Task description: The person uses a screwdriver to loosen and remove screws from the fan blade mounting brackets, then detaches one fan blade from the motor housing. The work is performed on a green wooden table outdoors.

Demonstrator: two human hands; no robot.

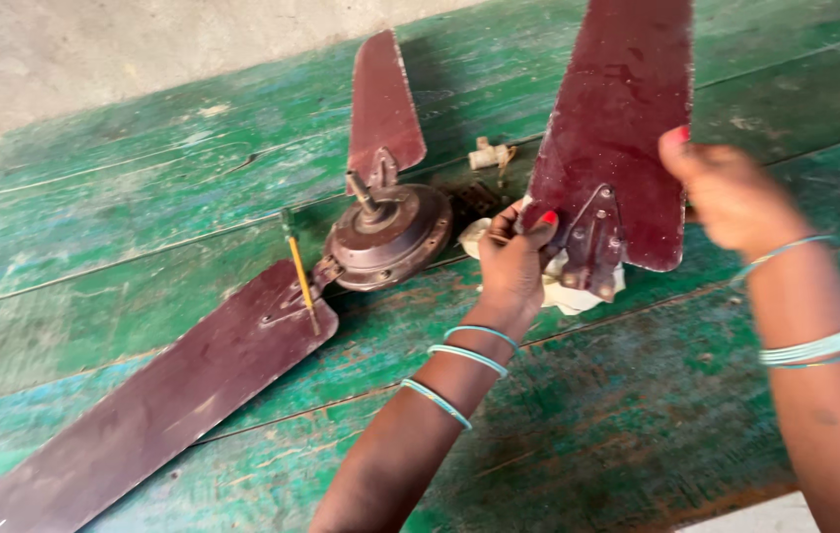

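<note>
Hidden, cropped and blurred parts of a dismantled ceiling fan on a green table

The detached fan blade (617,118) runs off the top edge at twelve o'clock, its tip unseen. The long attached blade (153,405) is cut off at the eight o'clock corner. The right hand (726,192), at three o'clock, is motion-blurred, its fingers behind the blade edge, so its grip cannot be told. A pale cloth (568,291) is mostly covered by the blade's bracket and the left hand (513,266). A small pale part (489,155) at one o'clock is too small to identify.

Bare boards (637,424) beside motor hub (387,237)
</note>
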